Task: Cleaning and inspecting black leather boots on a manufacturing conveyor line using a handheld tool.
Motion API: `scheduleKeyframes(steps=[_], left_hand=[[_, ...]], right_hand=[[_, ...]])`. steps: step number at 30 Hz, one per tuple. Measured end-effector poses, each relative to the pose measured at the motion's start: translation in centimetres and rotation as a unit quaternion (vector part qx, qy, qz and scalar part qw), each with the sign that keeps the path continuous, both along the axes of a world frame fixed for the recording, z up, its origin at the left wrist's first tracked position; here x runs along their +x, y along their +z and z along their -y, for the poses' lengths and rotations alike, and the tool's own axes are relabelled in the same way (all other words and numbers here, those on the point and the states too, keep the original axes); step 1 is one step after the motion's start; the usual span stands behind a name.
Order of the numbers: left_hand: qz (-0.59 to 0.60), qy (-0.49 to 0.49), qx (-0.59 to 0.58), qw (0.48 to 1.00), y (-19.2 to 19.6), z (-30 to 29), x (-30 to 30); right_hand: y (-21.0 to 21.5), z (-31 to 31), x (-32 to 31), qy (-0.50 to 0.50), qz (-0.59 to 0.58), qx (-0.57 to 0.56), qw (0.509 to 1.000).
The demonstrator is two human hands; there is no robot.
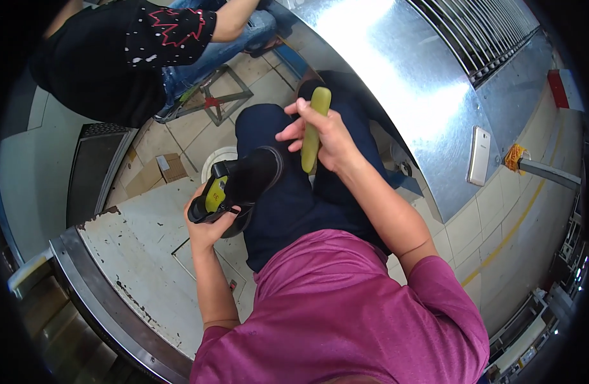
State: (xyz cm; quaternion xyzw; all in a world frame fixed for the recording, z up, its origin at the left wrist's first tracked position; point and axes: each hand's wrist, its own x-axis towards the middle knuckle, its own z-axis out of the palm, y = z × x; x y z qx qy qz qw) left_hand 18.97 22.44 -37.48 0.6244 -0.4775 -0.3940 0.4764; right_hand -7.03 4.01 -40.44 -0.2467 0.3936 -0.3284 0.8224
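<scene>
My left hand (212,221) grips a black shoe (253,174) near its opening, with the thumb across the rim. The shoe lies against my left thigh, its toe pointing up and to the right. A yellow-green piece (216,194) with dark marks shows inside the opening; I cannot tell whether it is an insole or a last. Above my lap, my right hand (331,137) holds a smooth yellow-green stick (310,142) with rounded ends, tilted nearly lengthwise. Its thumb lies along the stick, and some fingers stretch out to the left. The stick and the shoe are apart.
A shiny metal table (397,83) stands ahead and right, with a phone (479,155) and a barred rack (473,32) on it. Left is a worn white surface (147,256). A co-worker in a black shirt (102,64) sits at upper left, near a cardboard box (155,174).
</scene>
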Motion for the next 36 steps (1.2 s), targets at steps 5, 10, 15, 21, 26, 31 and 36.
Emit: scheduleKeyframes(steps=[5,10,15,21,26,31,36], left_hand=[[-0.024,0.007,0.024,0.999,-1.1,0.2,-0.1],[-0.057,0.008,0.03,0.998,-1.9,0.3,-0.9],[-0.064,0.03,0.006,0.997,-2.8,-0.1,-1.5],[-0.056,0.011,0.007,0.998,-3.4,-0.7,-0.4],[-0.031,-0.008,-0.012,0.999,-2.4,-0.4,-0.2],[0.096,-0.117,-0.132,0.98,0.1,2.2,-0.5],[0.175,-0.145,-0.132,0.965,2.1,2.2,-0.4]], right_hand=[[-0.3,0.6,-1.2,-0.058,0.052,-0.045,0.996],[0.1,0.9,-0.9,-0.107,0.154,0.022,0.982],[-0.6,1.4,1.4,-0.119,0.215,0.068,0.967],[-0.6,1.6,3.6,-0.117,0.197,0.08,0.97],[-0.2,2.1,5.7,-0.083,0.19,0.101,0.973],[1.7,0.7,7.4,-0.033,0.03,0.028,0.999],[0.2,0.4,6.3,0.043,0.122,0.132,0.983]])
